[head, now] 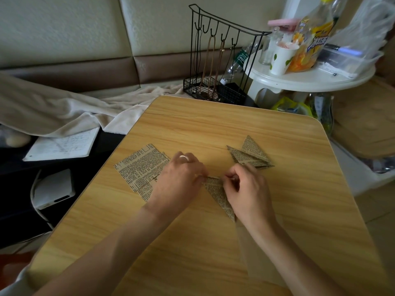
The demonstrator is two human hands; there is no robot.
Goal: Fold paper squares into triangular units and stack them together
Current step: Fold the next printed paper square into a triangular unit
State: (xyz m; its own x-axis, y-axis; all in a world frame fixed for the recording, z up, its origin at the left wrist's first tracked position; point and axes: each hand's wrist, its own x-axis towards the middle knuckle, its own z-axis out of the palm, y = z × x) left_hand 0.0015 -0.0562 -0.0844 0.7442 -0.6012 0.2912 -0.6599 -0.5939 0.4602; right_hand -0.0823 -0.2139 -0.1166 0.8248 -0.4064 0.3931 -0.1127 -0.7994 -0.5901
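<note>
Folded triangular unit [218,192], newsprint, mid-worktop [213,129] between flat squares [141,167] and finished triangles [250,155]: left hand [181,178] and right hand [245,189] pinch its top edge; align corners, then crease firmly, likely the sound course.

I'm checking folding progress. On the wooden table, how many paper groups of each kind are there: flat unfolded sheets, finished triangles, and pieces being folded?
Pile of flat sheets: 1, sheet count unclear
Pile of finished triangles: 1, at least 2 units
Piece being folded, pinched by the left hand and the right hand: 1
Total: 3 groups
</note>
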